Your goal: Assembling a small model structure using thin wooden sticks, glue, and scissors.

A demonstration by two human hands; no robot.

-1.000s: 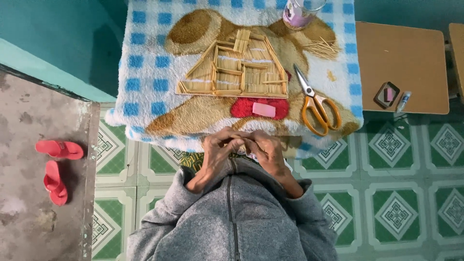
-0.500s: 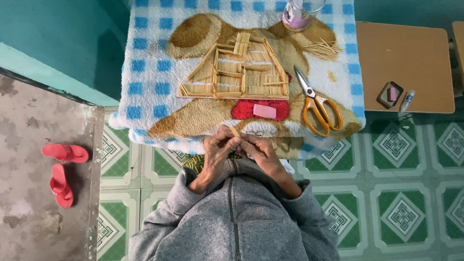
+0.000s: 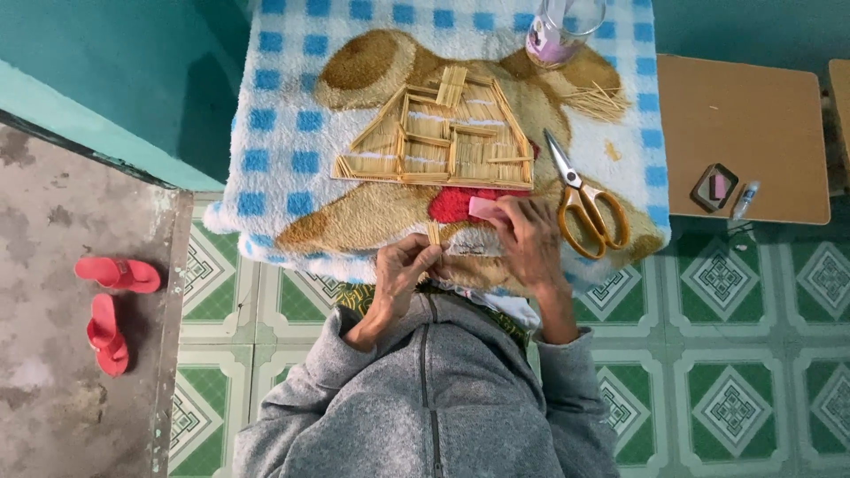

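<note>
Now hands apart, left pinching sticks

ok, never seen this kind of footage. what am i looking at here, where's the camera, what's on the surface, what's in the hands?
There is no machine here: a person in a grey fleece works with two bare hands. The single picture comes from a camera worn on the head, looking straight down, so you see the arms from above.

The surface is a table covered by a blue-checked blanket with a brown animal figure. On it lie a flat house shape built from thin sticks, orange-handled scissors, a heap of loose sticks and a clear glass jar.

The left hand pinches a few short sticks. The right hand rests on the blanket, fingertips at a small pink block.

Off to the side: a brown board with small items, and red sandals on the floor.
</note>
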